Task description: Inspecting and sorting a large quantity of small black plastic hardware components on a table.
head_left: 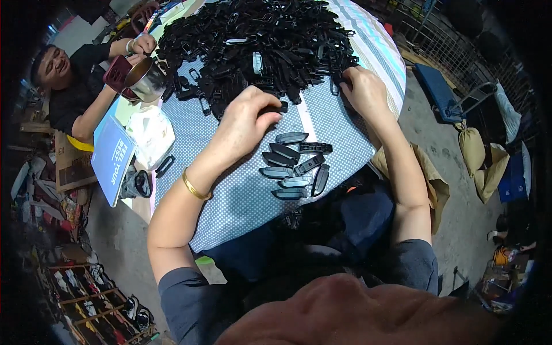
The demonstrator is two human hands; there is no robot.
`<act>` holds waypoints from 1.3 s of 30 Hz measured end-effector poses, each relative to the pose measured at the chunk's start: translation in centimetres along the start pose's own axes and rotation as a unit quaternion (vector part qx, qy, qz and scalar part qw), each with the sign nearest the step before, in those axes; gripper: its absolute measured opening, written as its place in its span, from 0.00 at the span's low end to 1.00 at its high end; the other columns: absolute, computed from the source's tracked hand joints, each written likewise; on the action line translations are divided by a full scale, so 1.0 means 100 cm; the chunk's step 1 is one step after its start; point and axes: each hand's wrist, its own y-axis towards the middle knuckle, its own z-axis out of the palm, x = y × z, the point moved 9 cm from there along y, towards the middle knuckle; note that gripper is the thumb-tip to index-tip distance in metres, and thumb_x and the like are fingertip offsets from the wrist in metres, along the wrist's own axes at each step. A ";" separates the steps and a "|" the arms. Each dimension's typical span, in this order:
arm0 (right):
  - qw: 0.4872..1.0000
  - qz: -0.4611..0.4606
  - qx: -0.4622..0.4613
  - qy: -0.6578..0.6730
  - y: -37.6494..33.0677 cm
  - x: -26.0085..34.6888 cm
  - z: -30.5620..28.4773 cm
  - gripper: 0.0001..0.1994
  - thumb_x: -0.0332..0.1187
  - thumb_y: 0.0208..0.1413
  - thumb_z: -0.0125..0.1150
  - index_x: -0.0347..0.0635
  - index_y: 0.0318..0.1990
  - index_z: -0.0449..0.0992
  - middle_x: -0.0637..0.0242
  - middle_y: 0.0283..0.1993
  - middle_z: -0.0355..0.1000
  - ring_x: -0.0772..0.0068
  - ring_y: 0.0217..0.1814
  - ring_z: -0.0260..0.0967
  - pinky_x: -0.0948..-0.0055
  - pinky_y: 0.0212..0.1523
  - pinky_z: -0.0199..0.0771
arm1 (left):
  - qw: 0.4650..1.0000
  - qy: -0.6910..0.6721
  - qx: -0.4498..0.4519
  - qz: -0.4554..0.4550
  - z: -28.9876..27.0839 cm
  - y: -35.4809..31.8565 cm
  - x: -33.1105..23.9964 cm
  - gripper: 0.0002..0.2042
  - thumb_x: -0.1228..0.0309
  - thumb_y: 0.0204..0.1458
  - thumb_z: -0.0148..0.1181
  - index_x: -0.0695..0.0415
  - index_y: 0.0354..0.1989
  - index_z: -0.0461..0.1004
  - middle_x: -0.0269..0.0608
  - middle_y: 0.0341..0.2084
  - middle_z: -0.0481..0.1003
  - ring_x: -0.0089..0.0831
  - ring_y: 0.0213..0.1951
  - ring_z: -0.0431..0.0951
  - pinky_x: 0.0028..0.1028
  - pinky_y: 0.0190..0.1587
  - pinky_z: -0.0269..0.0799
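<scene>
A large heap of black plastic parts [253, 46] covers the far half of the table. My left hand [244, 118], with a gold bangle on its wrist, pinches one small black plastic part [280, 107] between thumb and fingers just in front of the heap. At the heap's right edge my right hand [366, 92] has its fingers curled in among the parts; what they grip is hidden. Beside it lies a black frame-shaped part [334, 86]. Nearer to me, several long black plastic parts [296, 164] lie in a loose group on the dotted tablecloth [230, 195].
At left across the table sits another person [72, 86], hands by the heap. Near them are a metal cup [146, 79], a dark red plastic container [119, 75], a white plastic bag [150, 135] and a blue box [113, 155]. A blue platform trolley [435, 92] stands on the floor at right.
</scene>
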 end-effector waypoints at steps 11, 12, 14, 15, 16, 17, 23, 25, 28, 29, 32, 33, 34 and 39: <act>0.735 0.164 0.159 0.638 -0.018 0.046 0.012 0.19 0.21 0.45 0.50 0.41 0.49 0.69 0.67 0.34 0.68 0.79 0.29 0.68 0.83 0.29 0.70 | 0.927 -0.310 0.113 -0.180 0.052 -0.007 0.030 0.18 0.81 0.43 0.62 0.64 0.44 0.69 0.34 0.29 0.73 0.16 0.28 0.71 0.17 0.31 0.69; 0.653 0.188 0.187 0.709 -0.023 0.060 0.017 0.17 0.22 0.48 0.52 0.38 0.49 0.69 0.65 0.34 0.69 0.78 0.29 0.69 0.83 0.29 0.72 | 0.879 -0.413 0.129 -0.203 0.059 -0.009 0.031 0.18 0.81 0.44 0.61 0.66 0.46 0.68 0.35 0.30 0.73 0.17 0.29 0.72 0.17 0.31 0.70; 0.574 0.191 0.223 0.764 -0.031 0.076 0.028 0.14 0.25 0.53 0.54 0.34 0.47 0.70 0.63 0.32 0.72 0.77 0.28 0.71 0.82 0.30 0.74 | 0.855 -0.461 0.096 -0.216 0.056 -0.010 0.031 0.19 0.81 0.47 0.58 0.70 0.48 0.66 0.37 0.31 0.73 0.20 0.30 0.75 0.18 0.34 0.72; 0.558 0.211 0.222 0.771 -0.033 0.082 0.032 0.13 0.26 0.53 0.56 0.34 0.46 0.71 0.63 0.29 0.73 0.77 0.26 0.71 0.82 0.29 0.74 | 0.836 -0.496 0.073 -0.224 0.055 -0.010 0.033 0.19 0.81 0.48 0.57 0.68 0.50 0.66 0.39 0.32 0.74 0.21 0.30 0.75 0.19 0.36 0.73; 0.553 0.213 0.222 0.774 -0.035 0.086 0.036 0.12 0.27 0.53 0.57 0.35 0.45 0.72 0.64 0.29 0.73 0.78 0.26 0.71 0.82 0.30 0.74 | 0.815 -0.529 0.050 -0.231 0.053 -0.010 0.035 0.19 0.82 0.48 0.55 0.66 0.51 0.66 0.41 0.34 0.75 0.23 0.30 0.75 0.21 0.38 0.74; 0.572 0.218 0.210 0.762 -0.035 0.087 0.035 0.11 0.28 0.53 0.57 0.35 0.44 0.72 0.65 0.29 0.73 0.78 0.26 0.71 0.82 0.29 0.73 | 0.835 -0.501 0.056 -0.222 0.051 -0.009 0.038 0.18 0.81 0.48 0.56 0.66 0.50 0.67 0.41 0.34 0.75 0.23 0.32 0.75 0.20 0.38 0.73; 0.729 0.148 0.163 0.648 -0.030 0.079 0.032 0.10 0.33 0.53 0.59 0.36 0.39 0.76 0.68 0.25 0.74 0.84 0.25 0.69 0.86 0.24 0.68 | 0.908 -0.387 -0.052 -0.154 0.026 -0.007 0.038 0.12 0.78 0.44 0.62 0.64 0.40 0.76 0.37 0.31 0.76 0.20 0.29 0.75 0.18 0.34 0.71; 0.735 0.146 0.156 0.644 -0.031 0.080 0.031 0.10 0.33 0.53 0.59 0.37 0.38 0.76 0.68 0.24 0.74 0.84 0.25 0.69 0.85 0.24 0.68 | 0.907 -0.383 -0.072 -0.157 0.020 -0.009 0.038 0.12 0.78 0.44 0.62 0.63 0.40 0.76 0.37 0.30 0.76 0.19 0.29 0.75 0.18 0.34 0.71; 0.729 0.150 0.156 0.650 -0.033 0.081 0.026 0.10 0.33 0.53 0.60 0.35 0.37 0.76 0.67 0.27 0.73 0.83 0.24 0.69 0.83 0.24 0.69 | 0.921 -0.341 -0.041 -0.183 0.021 -0.008 0.034 0.14 0.79 0.45 0.61 0.63 0.42 0.75 0.36 0.31 0.76 0.19 0.32 0.74 0.18 0.38 0.71; 0.754 0.120 0.141 0.631 -0.031 0.083 0.019 0.09 0.31 0.53 0.58 0.33 0.37 0.75 0.66 0.32 0.72 0.82 0.26 0.70 0.83 0.25 0.70 | 0.923 -0.335 -0.041 -0.182 0.020 -0.009 0.034 0.14 0.79 0.45 0.60 0.63 0.43 0.75 0.37 0.32 0.76 0.19 0.31 0.74 0.18 0.38 0.71; 0.819 0.050 0.077 0.567 -0.027 0.087 0.006 0.07 0.28 0.53 0.58 0.31 0.35 0.73 0.64 0.37 0.70 0.81 0.27 0.70 0.83 0.26 0.70 | 0.911 -0.367 -0.050 -0.182 0.025 -0.011 0.037 0.14 0.79 0.46 0.60 0.64 0.43 0.74 0.37 0.32 0.77 0.19 0.32 0.74 0.18 0.38 0.71; 0.854 0.011 0.027 0.519 -0.026 0.088 -0.003 0.07 0.27 0.51 0.59 0.31 0.33 0.73 0.63 0.38 0.69 0.81 0.27 0.69 0.83 0.26 0.70 | 0.895 -0.404 -0.058 -0.183 0.028 -0.011 0.037 0.14 0.78 0.47 0.60 0.64 0.44 0.74 0.38 0.33 0.77 0.19 0.33 0.75 0.17 0.39 0.70; 0.854 0.011 0.026 0.519 -0.026 0.090 -0.002 0.07 0.27 0.51 0.59 0.31 0.33 0.73 0.63 0.38 0.69 0.81 0.27 0.69 0.83 0.26 0.70 | 0.895 -0.404 -0.057 -0.182 0.030 -0.010 0.035 0.14 0.78 0.47 0.60 0.64 0.44 0.74 0.38 0.33 0.77 0.19 0.33 0.75 0.17 0.39 0.70; 0.896 -0.033 -0.039 0.441 -0.025 0.098 -0.020 0.09 0.28 0.46 0.64 0.33 0.31 0.71 0.63 0.37 0.68 0.80 0.27 0.66 0.81 0.25 0.68 | 0.829 -0.530 -0.066 -0.165 0.033 -0.009 0.032 0.15 0.77 0.53 0.53 0.66 0.49 0.69 0.41 0.41 0.74 0.22 0.41 0.73 0.21 0.46 0.69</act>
